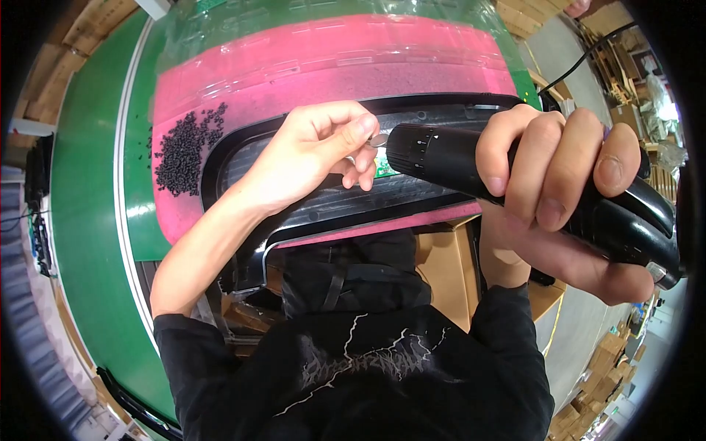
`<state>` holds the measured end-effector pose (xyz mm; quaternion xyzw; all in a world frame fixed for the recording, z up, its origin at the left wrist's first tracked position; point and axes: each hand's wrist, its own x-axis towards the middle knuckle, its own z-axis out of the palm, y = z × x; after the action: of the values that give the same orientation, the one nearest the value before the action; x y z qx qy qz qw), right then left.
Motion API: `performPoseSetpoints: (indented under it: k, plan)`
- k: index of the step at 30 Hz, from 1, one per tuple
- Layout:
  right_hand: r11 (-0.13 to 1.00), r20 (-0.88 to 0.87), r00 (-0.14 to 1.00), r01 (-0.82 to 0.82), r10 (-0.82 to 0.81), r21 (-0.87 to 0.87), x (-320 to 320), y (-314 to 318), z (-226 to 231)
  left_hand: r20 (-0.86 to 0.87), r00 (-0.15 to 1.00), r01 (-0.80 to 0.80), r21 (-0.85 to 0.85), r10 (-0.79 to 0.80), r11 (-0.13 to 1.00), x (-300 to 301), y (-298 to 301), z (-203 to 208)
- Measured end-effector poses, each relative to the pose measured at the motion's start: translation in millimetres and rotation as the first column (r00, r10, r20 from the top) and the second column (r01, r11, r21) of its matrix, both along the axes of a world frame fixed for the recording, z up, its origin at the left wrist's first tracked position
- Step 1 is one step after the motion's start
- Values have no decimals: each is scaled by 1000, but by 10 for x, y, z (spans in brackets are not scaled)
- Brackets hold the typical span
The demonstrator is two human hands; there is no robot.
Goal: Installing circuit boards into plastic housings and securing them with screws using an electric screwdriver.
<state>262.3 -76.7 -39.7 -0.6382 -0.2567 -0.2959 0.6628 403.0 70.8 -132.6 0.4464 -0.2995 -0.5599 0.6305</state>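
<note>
My right hand [555, 173] is wrapped round a black electric screwdriver [437, 156], held nearly level with its nose to the left. At that nose, the thumb and forefinger of my left hand [327, 143] pinch a small shiny metal piece [378, 140]; its exact kind is unclear. Below both hands lies a long black plastic shell [309, 213] with a raised rim and a rounded left end. A bit of green circuit board [384, 167] shows inside it, between my left fingers and the screwdriver, which hide much of the shell's middle.
A pink mat [338, 70] lies under the shell on a green table [92, 169]. Left of the shell is a heap of small black parts [184, 151], likely screws. Clear plastic trays [316, 51] cover the mat's far side. An open cardboard box [445, 268] stands near my lap.
</note>
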Motion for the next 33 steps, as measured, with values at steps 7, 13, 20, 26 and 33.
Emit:
performPoseSetpoints:
  k: [7, 13, 20, 26, 33]
  plan:
    - [996, -76, 997, -7, 0, -92, -11, -14, 38, 67, 998, -19, -11, 19, 1000, 12, -1, -23]
    - [995, -58, 998, -10, 4, -95, -12, -28, 31, 69, 998, -12, -39, 15, 999, 4, 3, -34]
    - [984, 40, 999, 4, -12, 181, 8, 20, -159, 101, 995, 13, -15, -12, 1000, 24, 29, -10]
    - [983, -2, 1000, 15, -15, 185, -92, -149, -120, 556, 808, -187, -73, 195, 980, -35, -14, -25]
    - [970, -175, 983, 101, -63, 219, -74, -516, -391, 871, 483, 97, -153, 88, 984, 31, -4, -86]
